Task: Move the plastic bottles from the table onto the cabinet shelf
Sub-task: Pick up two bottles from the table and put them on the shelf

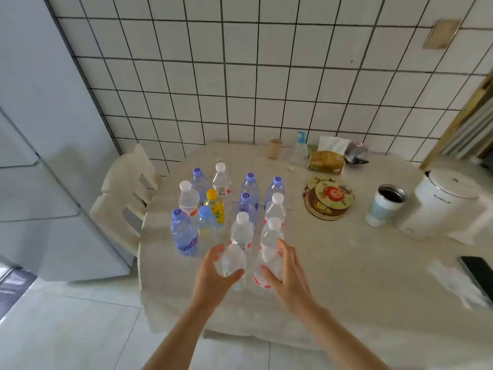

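Note:
Several plastic bottles stand in a cluster on the left half of the table (346, 276). My left hand (213, 273) curls around the nearest clear white-capped bottle (241, 236). My right hand (286, 276) wraps the clear bottle with a red label (272, 244) beside it. Both bottles stand upright on the cloth. Behind them are blue-capped bottles such as the one at the front left (184, 233), a yellow bottle (214, 205) and more white-capped ones. No cabinet shelf shows.
A cream chair (125, 198) stands left of the table, next to a pale fridge (40, 156). On the right are round coasters (329, 197), a steel tumbler (384, 205), a white kettle (445, 206), a phone (478, 276). A tissue pack (326, 158) and cup (274, 148) sit by the tiled wall.

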A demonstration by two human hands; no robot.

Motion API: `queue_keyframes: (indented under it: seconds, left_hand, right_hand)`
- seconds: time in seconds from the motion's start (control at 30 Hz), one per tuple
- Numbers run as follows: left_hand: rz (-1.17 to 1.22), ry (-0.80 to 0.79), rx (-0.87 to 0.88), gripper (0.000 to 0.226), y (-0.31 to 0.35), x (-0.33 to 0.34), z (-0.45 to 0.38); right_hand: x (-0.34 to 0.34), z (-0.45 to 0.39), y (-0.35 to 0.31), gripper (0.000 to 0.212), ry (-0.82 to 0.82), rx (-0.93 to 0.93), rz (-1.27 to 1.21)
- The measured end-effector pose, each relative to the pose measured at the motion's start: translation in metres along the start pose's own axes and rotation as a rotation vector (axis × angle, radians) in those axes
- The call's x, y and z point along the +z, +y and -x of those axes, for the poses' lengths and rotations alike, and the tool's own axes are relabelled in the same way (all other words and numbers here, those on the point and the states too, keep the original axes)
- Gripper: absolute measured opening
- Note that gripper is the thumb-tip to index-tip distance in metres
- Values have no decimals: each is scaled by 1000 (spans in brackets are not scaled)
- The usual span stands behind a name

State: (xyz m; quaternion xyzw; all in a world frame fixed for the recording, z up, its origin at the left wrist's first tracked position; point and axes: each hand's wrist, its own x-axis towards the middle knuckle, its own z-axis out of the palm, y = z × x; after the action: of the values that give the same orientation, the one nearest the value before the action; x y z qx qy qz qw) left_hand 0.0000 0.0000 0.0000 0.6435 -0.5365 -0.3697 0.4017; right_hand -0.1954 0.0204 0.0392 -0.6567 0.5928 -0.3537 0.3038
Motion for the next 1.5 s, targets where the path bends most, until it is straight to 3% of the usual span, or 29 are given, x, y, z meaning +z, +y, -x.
queue_keyframes:
  seconds: [0.5, 0.97, 1.23, 1.5]
  left_hand:
    - [15, -67, -189, 77, -27, 26, -13]
    - [-122, 14, -162, 64, -13, 33, -10]
    - [-56, -29, -100, 65, 20, 33, 4]
    - [5, -230, 33, 66, 60, 54, 20]
  right_hand:
    - [36, -4, 36, 82, 69, 168, -111]
    - [34, -6, 44, 72, 45, 278, -155]
    - [-4, 16, 34, 67, 235, 368, -285]
    - [-47, 58, 12, 59, 487, 487, -242]
